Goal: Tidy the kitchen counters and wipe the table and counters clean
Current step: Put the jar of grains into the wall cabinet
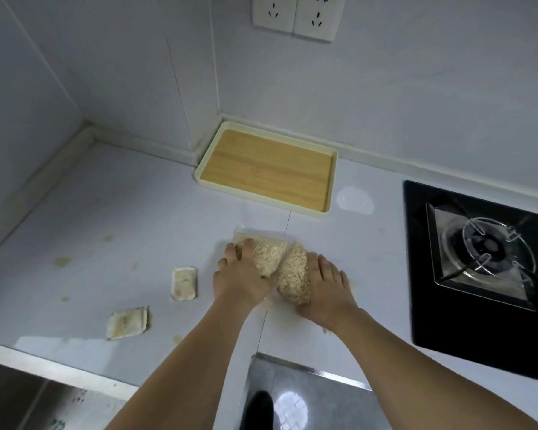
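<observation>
A clear plastic bag of oat flakes (pixel 280 262) lies on the white counter (pixel 121 212), bent into two lumps. My left hand (pixel 241 274) lies over its left side, fingers curled round the bag. My right hand (pixel 326 287) grips its right side from beside it. Two small sauce-stained sachets lie to the left: one (pixel 184 283) close to my left hand, the other (pixel 127 322) near the counter's front edge. Yellowish stains (pixel 63 261) dot the counter on the left.
A cream tray with a wooden bottom (pixel 266 169) stands against the back wall. A black gas hob (pixel 485 262) fills the right side. Wall sockets (pixel 295 13) sit above. The counter's front edge runs below my arms, with grey floor beyond.
</observation>
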Demonstrator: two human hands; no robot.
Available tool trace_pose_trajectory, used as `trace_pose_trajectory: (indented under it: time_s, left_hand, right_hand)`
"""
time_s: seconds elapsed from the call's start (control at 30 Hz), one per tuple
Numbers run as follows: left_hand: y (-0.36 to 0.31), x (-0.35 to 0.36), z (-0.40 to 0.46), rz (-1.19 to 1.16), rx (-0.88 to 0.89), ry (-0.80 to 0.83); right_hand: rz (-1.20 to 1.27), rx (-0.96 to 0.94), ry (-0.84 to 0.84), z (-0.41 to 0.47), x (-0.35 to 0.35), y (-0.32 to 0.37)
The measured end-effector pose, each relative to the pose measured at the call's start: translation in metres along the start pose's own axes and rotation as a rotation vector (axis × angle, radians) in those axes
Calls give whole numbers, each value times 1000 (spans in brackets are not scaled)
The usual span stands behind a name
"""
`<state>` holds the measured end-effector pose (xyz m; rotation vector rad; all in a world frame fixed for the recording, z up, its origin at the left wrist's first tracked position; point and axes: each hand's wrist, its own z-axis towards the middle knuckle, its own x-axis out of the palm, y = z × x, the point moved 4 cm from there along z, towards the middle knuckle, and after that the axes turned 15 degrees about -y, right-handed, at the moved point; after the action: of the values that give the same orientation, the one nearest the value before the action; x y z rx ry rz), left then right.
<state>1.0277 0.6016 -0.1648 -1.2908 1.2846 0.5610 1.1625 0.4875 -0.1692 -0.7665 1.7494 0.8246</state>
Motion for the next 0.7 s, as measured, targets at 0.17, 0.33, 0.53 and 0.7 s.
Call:
trace_pose_trajectory:
  time_s: [0.17, 0.33, 0.53, 0.7]
  left_hand:
    - [13, 3, 11, 57, -8, 15]
    - [12, 13, 17, 103, 33, -104]
    - [13, 9, 18, -71, 37, -259]
    - [12, -19, 8, -412, -14, -343]
  right_hand:
    - [-19, 3, -16, 12, 4, -1]
    - [36, 11, -56, 21, 7, -7]
    - [185, 93, -115, 22, -3, -12]
    - [420, 172, -189, 10, -30, -11]
